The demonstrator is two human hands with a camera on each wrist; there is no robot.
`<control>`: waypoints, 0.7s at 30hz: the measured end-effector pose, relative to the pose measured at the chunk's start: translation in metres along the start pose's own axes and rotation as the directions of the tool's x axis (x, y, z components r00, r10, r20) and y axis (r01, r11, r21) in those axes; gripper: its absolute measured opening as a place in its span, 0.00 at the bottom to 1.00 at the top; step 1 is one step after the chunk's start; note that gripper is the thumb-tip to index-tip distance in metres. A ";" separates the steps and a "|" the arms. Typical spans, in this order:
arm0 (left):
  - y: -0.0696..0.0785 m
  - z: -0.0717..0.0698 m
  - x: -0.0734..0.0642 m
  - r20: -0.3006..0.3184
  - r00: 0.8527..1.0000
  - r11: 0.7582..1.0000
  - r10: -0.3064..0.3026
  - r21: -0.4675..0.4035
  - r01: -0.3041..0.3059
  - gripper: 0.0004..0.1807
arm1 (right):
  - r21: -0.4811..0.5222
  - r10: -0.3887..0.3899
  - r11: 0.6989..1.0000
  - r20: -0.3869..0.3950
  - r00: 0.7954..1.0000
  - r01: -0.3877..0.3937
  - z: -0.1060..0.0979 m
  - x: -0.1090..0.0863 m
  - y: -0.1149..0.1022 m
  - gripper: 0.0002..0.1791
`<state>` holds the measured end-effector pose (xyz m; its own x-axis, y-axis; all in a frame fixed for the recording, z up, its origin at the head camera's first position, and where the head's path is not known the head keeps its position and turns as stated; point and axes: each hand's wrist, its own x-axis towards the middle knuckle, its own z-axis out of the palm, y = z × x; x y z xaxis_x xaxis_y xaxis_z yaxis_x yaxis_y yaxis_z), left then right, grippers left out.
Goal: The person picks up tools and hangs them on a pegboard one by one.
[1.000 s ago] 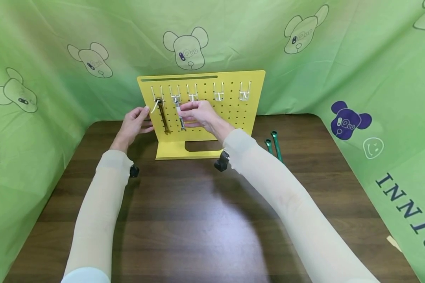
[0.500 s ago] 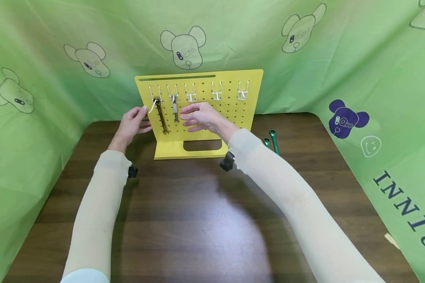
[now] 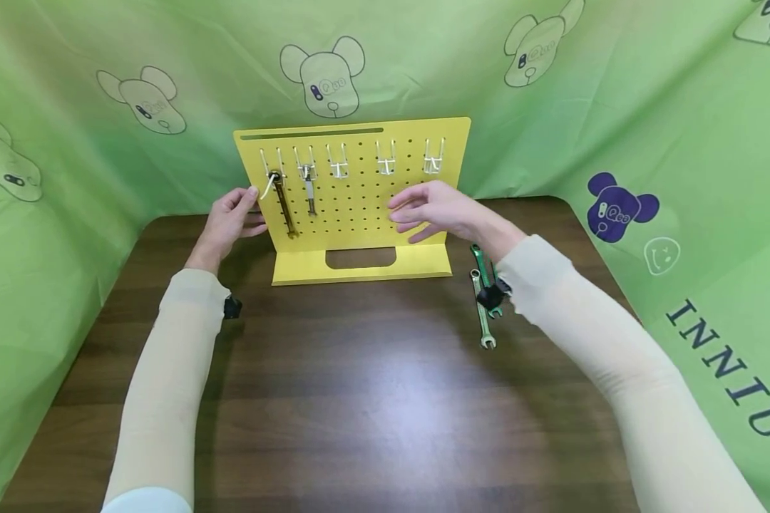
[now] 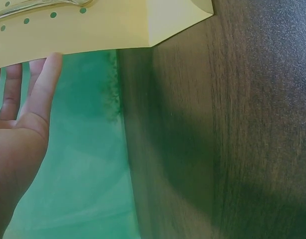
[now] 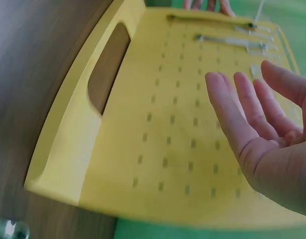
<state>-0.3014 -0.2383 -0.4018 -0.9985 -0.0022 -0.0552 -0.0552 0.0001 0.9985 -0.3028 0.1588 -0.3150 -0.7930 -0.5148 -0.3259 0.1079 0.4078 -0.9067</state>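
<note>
A yellow pegboard (image 3: 359, 214) stands upright at the back of the table. My left hand (image 3: 226, 222) holds its left edge, thumb at the front and fingers reaching behind; in the left wrist view the thumb (image 4: 47, 79) meets the edge. On the leftmost hook hangs a dark bronze-coloured wrench (image 3: 284, 206), and on the hook beside it a shorter silver wrench (image 3: 311, 194). My right hand (image 3: 441, 210) is in front of the board's right half, fingers loosely bent with nothing in them. The right wrist view also shows this hand (image 5: 272, 134) apart from the hanging wrenches.
Several green wrenches (image 3: 483, 313) lie on the dark wooden table (image 3: 359, 399), right of the board and partly under my right forearm. Three bare white hooks (image 3: 386, 165) line the board's upper right. Green printed cloth (image 3: 423, 64) encloses the table's back and sides.
My right hand let go of the silver wrench, which now hangs on the second hook, and moved right across the board. The green wrenches show more fully. My left hand stays at the board's edge.
</note>
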 end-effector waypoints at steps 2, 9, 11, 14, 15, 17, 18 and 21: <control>0.000 -0.002 0.000 0.003 1.000 1.000 0.003 0.004 -0.003 0.19 | 0.005 0.004 1.000 -0.022 1.000 -0.004 -0.014 -0.012 0.009 0.30; 0.002 -0.002 0.000 -0.007 1.000 1.000 0.005 -0.024 -0.005 0.19 | 0.036 0.055 0.998 -0.115 0.992 -0.052 -0.056 -0.050 0.060 0.35; 0.002 -0.002 0.000 -0.010 1.000 0.999 0.001 -0.035 -0.002 0.19 | 0.032 0.074 0.997 -0.140 0.987 -0.070 -0.066 -0.060 0.078 0.36; 0.001 -0.001 0.001 -0.006 1.000 0.999 -0.002 -0.035 0.002 0.18 | 0.009 0.094 0.996 -0.178 0.980 -0.094 -0.078 -0.072 0.102 0.38; 0.001 0.000 0.001 -0.006 1.000 0.999 -0.002 -0.036 0.002 0.18 | 0.002 0.100 0.995 -0.190 0.977 -0.101 -0.081 -0.074 0.110 0.39; 0.001 0.000 0.001 -0.005 1.000 0.999 -0.001 -0.032 0.001 0.18 | -0.016 0.116 0.992 -0.209 0.971 -0.122 -0.085 -0.077 0.124 0.41; 0.001 0.001 0.001 -0.005 1.000 1.000 0.000 -0.028 0.000 0.18 | -0.021 0.126 0.991 -0.218 0.968 -0.134 -0.086 -0.078 0.131 0.42; 0.000 0.001 0.001 -0.010 1.000 1.000 0.002 -0.028 -0.002 0.18 | -0.038 0.160 0.984 -0.243 0.957 -0.174 -0.088 -0.076 0.148 0.43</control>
<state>-0.3028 -0.2376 -0.4021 -0.9985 -0.0123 -0.0536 -0.0533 -0.0275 0.9982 -0.2789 0.3245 -0.4007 -0.8872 -0.2441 -0.3915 0.2211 0.5198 -0.8252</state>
